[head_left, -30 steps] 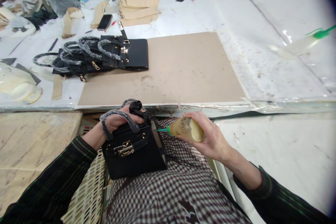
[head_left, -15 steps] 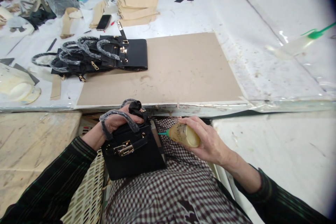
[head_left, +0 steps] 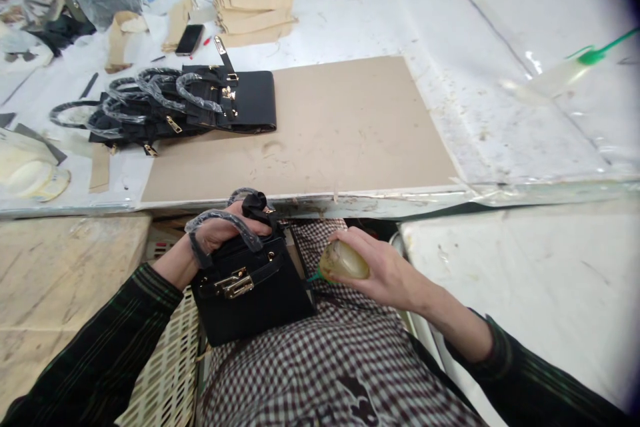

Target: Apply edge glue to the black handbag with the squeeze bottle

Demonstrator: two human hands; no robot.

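Handbag (head_left: 253, 313) of smooth black material, boxy, with a shiny gold clasp (head_left: 237, 284), leans against the checked cloth apron (head_left: 295, 373) below the edge of the tabletop (head_left: 395, 20). I have the left hand (head_left: 215, 235) closed about its top, between curved, plastic-wrapped handles (head_left: 246, 232) that partly hide the fingers. My right hand (head_left: 383, 270) curls round a cloudy, yellowish rounded bottle (head_left: 343, 260), its thin green nozzle (head_left: 315, 276) pointing at the bag's side; I can't tell whether the tip touches. Beyond, more black bags (head_left: 255, 101) overlap on a flat brown board (head_left: 345, 133).
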